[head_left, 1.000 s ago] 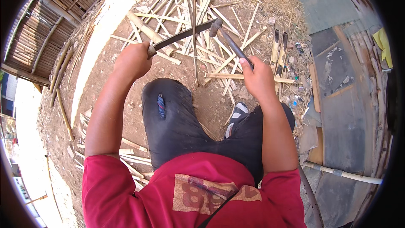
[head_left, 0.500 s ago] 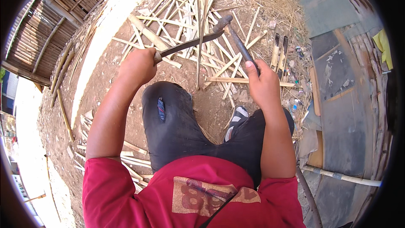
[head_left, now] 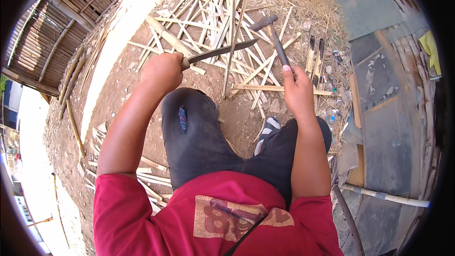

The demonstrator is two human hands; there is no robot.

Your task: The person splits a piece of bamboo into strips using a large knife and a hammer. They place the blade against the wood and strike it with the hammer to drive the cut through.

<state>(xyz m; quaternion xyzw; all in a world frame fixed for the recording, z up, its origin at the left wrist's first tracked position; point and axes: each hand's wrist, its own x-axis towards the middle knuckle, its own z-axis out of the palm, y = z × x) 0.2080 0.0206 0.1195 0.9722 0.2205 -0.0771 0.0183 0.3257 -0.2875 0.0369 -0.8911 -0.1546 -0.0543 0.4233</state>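
My left hand (head_left: 162, 72) is closed around the wooden handle of a long machete (head_left: 220, 52), whose dark blade points to the right. The blade crosses an upright bamboo piece (head_left: 232, 14), which is split into two strips above it and narrows to one foot on the ground. My right hand (head_left: 298, 90) grips the dark handle of a hammer (head_left: 278, 47). The hammer's head is just above and right of the blade's tip, apart from it.
Many pale bamboo strips (head_left: 208, 24) lie crisscrossed ahead, with a thicker bamboo length (head_left: 168, 37) at their left. More strips (head_left: 151, 180) lie by my left side. Dry straw (head_left: 313, 7) is at the far right, near dark boards (head_left: 384, 137). A bamboo wall (head_left: 47, 42) stands left.
The hammer's head has lifted off the blade's tip and shifted right. My left hand, the machete and the bamboo's top have moved slightly right.
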